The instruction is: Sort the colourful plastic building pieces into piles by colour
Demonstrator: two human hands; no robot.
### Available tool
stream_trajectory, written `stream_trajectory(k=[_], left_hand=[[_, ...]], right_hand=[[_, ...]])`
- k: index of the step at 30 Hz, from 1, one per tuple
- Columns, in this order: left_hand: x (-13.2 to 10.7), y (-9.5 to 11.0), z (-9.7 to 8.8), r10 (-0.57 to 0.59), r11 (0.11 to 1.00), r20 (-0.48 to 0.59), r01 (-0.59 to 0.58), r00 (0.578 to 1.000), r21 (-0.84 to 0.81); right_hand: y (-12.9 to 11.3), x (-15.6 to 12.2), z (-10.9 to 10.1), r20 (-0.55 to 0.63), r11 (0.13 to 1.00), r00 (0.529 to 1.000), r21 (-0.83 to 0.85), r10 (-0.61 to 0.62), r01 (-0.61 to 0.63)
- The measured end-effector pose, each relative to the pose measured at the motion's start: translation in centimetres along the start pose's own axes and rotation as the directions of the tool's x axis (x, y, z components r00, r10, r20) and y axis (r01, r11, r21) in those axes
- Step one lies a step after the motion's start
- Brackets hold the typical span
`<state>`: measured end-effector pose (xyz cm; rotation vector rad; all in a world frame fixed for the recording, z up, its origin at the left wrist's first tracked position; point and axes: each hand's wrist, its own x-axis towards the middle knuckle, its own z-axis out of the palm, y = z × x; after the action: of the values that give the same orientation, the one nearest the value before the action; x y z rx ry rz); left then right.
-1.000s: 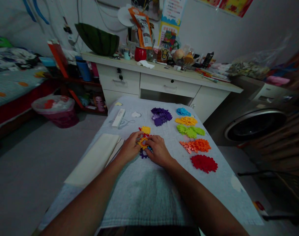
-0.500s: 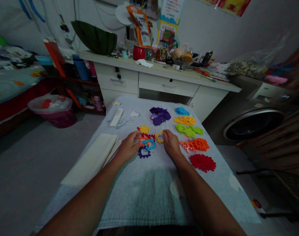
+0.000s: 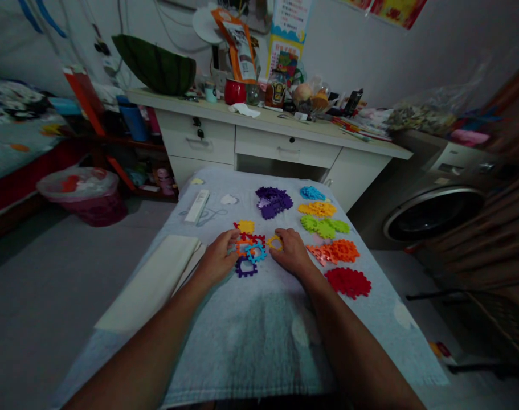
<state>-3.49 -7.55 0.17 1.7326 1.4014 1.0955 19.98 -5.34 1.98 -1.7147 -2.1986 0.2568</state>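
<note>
My right hand (image 3: 291, 251) pinches a yellow square-frame building piece (image 3: 275, 243) with toothed edges, just right of a small cluster. My left hand (image 3: 219, 256) is curled at the cluster's left side, thumb and fingers closed about the edge of an orange frame piece (image 3: 244, 248). A light-blue frame piece (image 3: 256, 252) overlaps the orange one. Nearest me in the cluster is a dark purple frame piece (image 3: 246, 267). Behind lie a solid yellow piece (image 3: 246, 226) and red pieces (image 3: 259, 240), partly covered. Whether the cluster pieces interlock cannot be made out.
Sorted piles run down the right side: blue (image 3: 312, 193), yellow (image 3: 318, 209), green (image 3: 325, 226), orange (image 3: 340, 250) and red (image 3: 348, 282). A purple pile (image 3: 274, 201) lies farther back. On the left are a white box (image 3: 197, 207) and a folded cream sheet (image 3: 152, 285).
The yellow frame in my right hand has turned, and my right fingers now reach farther over it. My left hand stays at the cluster. The whole view has shifted slightly.
</note>
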Motion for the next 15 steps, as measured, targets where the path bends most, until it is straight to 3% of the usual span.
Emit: stream_trajectory(k=[5, 10, 15], left_hand=[[0.0, -0.3, 0.0, 0.011, 1.0, 0.016, -0.011, 1.0, 0.006], [-0.2, -0.5, 0.0, 0.021, 1.0, 0.013, -0.021, 1.0, 0.008], [-0.2, -0.5, 0.0, 0.014, 0.999, 0.019, -0.015, 1.0, 0.033]], right_hand=[[1.3, 1.6, -2.3, -0.034, 0.999, 0.999, -0.008, -0.033, 0.033], [4.7, 4.9, -5.5, -0.091, 0.994, 0.995, -0.11, -0.027, 0.016], [9.5, 8.8, -7.7, -0.144, 0.964, 0.979, -0.202, 0.147, -0.174]])
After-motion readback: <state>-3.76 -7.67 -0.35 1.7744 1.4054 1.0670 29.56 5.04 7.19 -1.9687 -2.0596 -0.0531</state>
